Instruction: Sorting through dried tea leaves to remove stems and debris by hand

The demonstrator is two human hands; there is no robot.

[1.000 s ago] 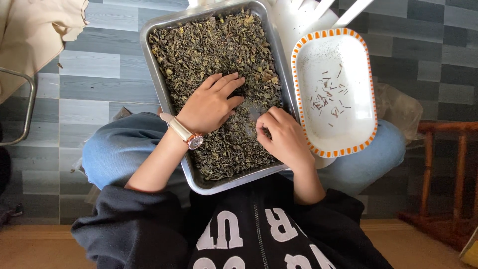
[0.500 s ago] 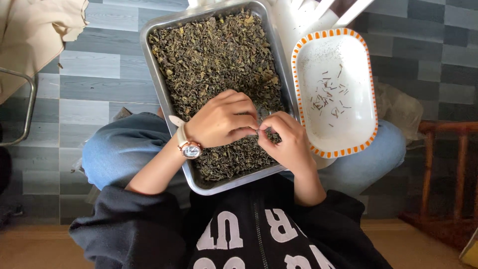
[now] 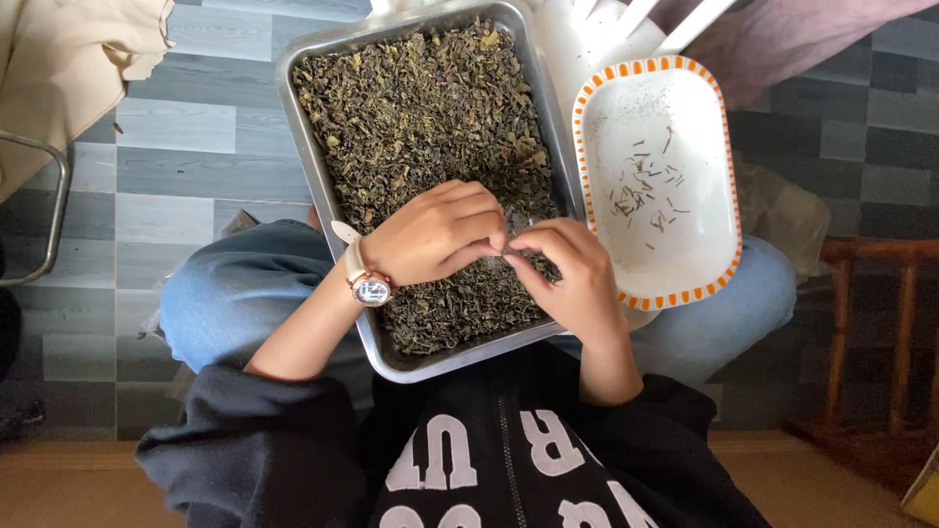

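Item: metal tray [image 3: 315, 156] of dried leaves [image 3: 421, 108] on our lap. Our left hand [image 3: 435, 233] and right hand [image 3: 567, 274] meet over its near right corner, fingertips narrowly pinching a tiny stem. Sorting step; next calls for a careful carry to the white dish [image 3: 704, 147].

Setting: a domestic room, informally used for hand sorting. Shown by: grey wood-look plank floor [image 3: 166, 166]; red-brown wooden furniture frame [image 3: 871, 323] at the right; cream cloth [image 3: 68, 68] draped over a metal tube frame [image 3: 54, 210]; metal tray [image 3: 313, 166] of dried leaves balanced on a seated person's knees.
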